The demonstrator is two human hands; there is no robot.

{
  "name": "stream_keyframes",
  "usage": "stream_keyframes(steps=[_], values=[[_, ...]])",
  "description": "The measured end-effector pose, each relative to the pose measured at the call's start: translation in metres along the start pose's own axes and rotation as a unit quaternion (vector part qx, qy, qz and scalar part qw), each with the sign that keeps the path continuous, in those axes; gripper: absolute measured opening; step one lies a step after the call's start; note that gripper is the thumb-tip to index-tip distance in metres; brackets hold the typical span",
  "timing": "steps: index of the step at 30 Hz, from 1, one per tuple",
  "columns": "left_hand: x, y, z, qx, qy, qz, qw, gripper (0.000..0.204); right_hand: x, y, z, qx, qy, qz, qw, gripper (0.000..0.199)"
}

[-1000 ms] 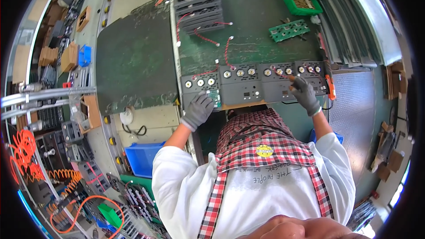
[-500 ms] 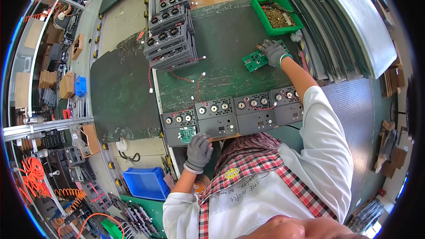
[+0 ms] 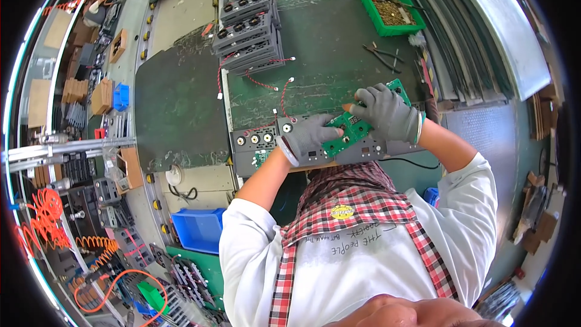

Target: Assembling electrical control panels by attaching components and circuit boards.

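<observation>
A long green circuit board (image 3: 332,147) with a small dark display is held at a slant over the row of dark grey panels. My left hand (image 3: 310,137), in a grey glove, grips its left end with thumb and fingers. My gloved right hand (image 3: 387,116) is closed over its right part, hiding some of it. The grey panel (image 3: 254,130) at the row's left end carries round metal-centred fittings, and a smaller green board (image 3: 261,158) lies on it. My hands cover much of the other panels. Red twisted wires (image 3: 284,97) run from them across the mat.
Stacked grey panels (image 3: 251,36) with loose wires stand farther back. Pliers (image 3: 382,57) lie right of centre on the green mat (image 3: 321,36). Behind them is a green bin (image 3: 378,21) of small brass-coloured parts. A blue bin (image 3: 200,230) sits at lower left.
My right hand has drawn the long circuit board nearer, over the panels. My left hand has moved right from the front edge and taken its left end. The pliers are now uncovered.
</observation>
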State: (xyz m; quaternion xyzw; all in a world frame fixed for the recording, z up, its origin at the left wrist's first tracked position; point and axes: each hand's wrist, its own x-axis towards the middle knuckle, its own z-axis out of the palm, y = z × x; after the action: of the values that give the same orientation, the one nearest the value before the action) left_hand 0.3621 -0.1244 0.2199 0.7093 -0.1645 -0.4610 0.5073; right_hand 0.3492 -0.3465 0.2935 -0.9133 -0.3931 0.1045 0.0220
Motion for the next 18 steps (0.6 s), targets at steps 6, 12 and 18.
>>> stream_keyframes(steps=[6,12,18], values=[[-0.029,-0.016,0.047,0.133,-0.055,-0.064,0.987,0.042,-0.036,-0.04,0.034,0.174,-0.038,0.029,0.984,0.052],[-0.051,-0.046,0.071,0.267,-0.021,-0.039,0.963,0.041,-0.041,-0.086,0.075,0.194,-0.055,0.103,0.974,0.032],[-0.067,-0.058,0.073,0.277,-0.014,-0.083,0.957,0.041,-0.037,-0.115,0.088,0.257,-0.07,0.163,0.95,0.03]])
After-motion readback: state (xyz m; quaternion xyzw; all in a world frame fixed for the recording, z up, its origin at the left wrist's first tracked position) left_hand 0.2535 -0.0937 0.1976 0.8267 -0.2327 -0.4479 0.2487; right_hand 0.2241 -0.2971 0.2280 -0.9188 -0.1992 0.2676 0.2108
